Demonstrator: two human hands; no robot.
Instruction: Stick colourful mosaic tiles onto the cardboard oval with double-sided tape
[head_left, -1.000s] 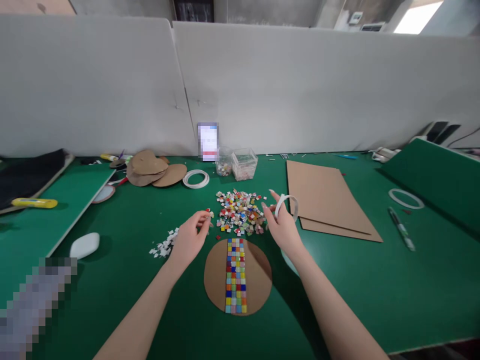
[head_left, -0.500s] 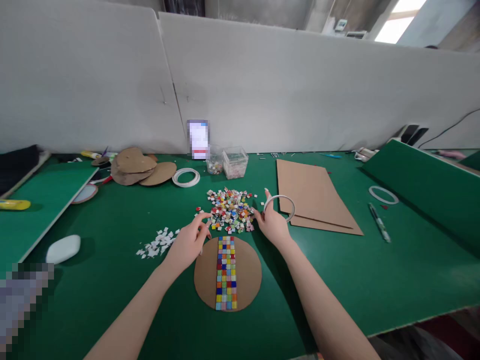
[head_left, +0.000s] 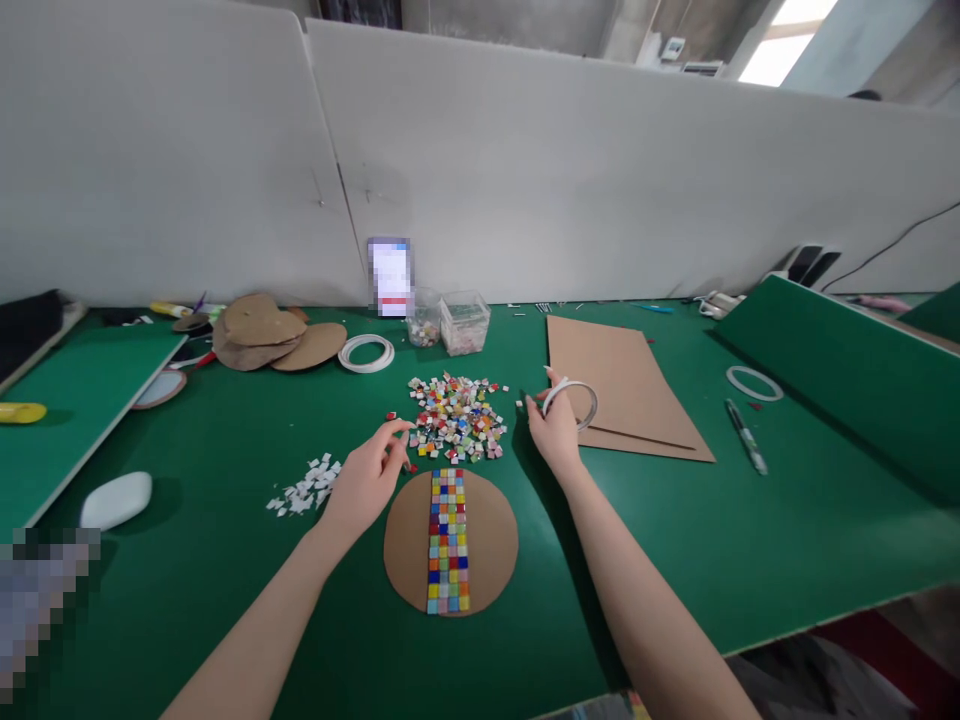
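Note:
A round cardboard disc [head_left: 491, 540] lies on the green table, with a strip of small colourful mosaic tiles [head_left: 448, 540] running down its middle. Beyond it is a loose heap of mixed mosaic tiles [head_left: 457, 415]. My left hand [head_left: 371, 470] hovers at the heap's left edge, its fingers apart and bent, with nothing visible in them. To the right of the heap, my right hand [head_left: 553, 425] has a thin white roll of tape [head_left: 596, 408] looped on its fingers, over the edge of a cardboard sheet [head_left: 615, 365].
White paper scraps [head_left: 304, 488] lie beside my left wrist. At the back stand clear plastic containers [head_left: 465, 322] and a phone [head_left: 390, 275]. Cardboard discs [head_left: 311, 347] and another tape roll [head_left: 367, 354] are at back left. A pen [head_left: 746, 437] and white ring [head_left: 754, 383] lie right.
My right hand has moved right, away from the heap, with the tape roll on it. My left hand has shifted slightly left. The whole view has also shifted a little.

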